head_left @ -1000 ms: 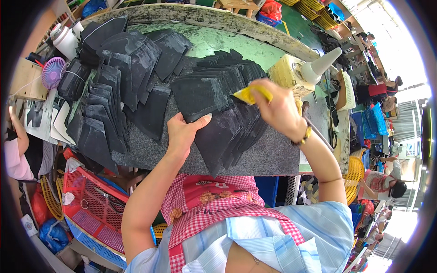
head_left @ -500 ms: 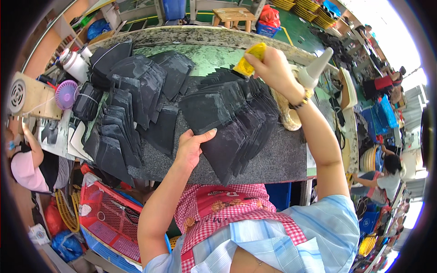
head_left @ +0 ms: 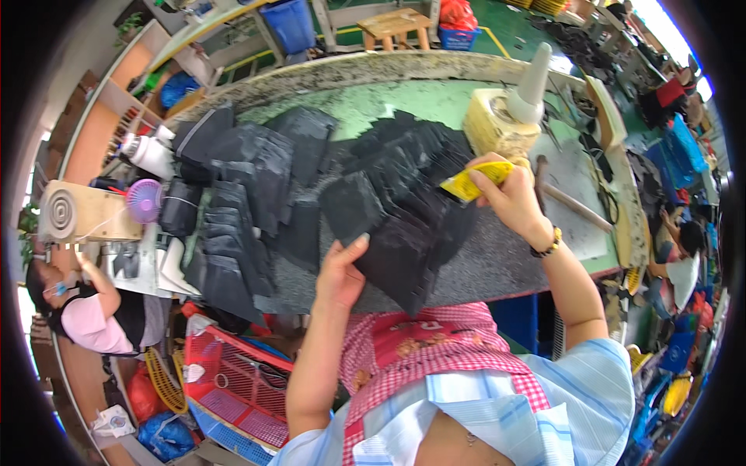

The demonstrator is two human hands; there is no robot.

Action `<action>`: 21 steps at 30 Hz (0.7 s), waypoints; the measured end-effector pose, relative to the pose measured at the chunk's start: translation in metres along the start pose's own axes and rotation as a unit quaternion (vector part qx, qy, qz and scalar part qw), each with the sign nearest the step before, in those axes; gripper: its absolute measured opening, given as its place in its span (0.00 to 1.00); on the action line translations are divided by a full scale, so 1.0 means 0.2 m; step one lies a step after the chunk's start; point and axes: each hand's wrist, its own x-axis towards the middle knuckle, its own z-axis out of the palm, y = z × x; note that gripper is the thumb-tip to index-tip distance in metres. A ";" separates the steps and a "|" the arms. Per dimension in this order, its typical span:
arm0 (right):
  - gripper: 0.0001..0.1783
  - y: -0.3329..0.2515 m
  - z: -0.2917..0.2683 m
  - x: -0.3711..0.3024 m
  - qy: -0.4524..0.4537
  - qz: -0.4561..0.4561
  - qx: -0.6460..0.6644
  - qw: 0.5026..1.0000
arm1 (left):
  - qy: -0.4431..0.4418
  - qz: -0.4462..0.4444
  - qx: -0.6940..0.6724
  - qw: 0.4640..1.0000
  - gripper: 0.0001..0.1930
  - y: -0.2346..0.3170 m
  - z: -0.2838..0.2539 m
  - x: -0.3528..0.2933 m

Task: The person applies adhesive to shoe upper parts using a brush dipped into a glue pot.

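1. Yellow flat tool (head_left: 475, 182), pinched between thumb and fingers of the right hand (head_left: 513, 202), at the right side of the fanned black pieces (head_left: 400, 237)
2. Left hand (head_left: 340, 273) at their near left edge, thumb laid against it; I can't tell whether its fingers grip underneath
3. Those pieces overlap on a dark board (head_left: 497, 256) on the green table (head_left: 373, 97), right of other black stacks (head_left: 227, 241)
4. Farther right, a cream container (head_left: 491, 128) and a hammer (head_left: 576, 206); far left, a purple fan (head_left: 144, 200)

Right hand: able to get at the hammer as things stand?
Probably, but not freely: the hammer lies just right of the right hand with nothing visible between them, yet its grip is taken up by a flat yellow tool.
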 end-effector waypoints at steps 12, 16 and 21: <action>0.09 0.03 -0.11 -0.08 0.012 0.016 0.130 0.991 | -0.144 0.023 -0.041 0.989 0.18 0.60 0.46 0.40; 0.09 0.07 -0.10 -0.08 -0.027 0.046 0.152 0.987 | -0.206 0.017 -0.110 0.972 0.18 0.69 0.58 0.58; 0.09 0.06 -0.17 -0.03 -0.017 0.071 0.167 0.983 | -0.203 0.029 -0.107 0.973 0.16 0.75 0.67 0.68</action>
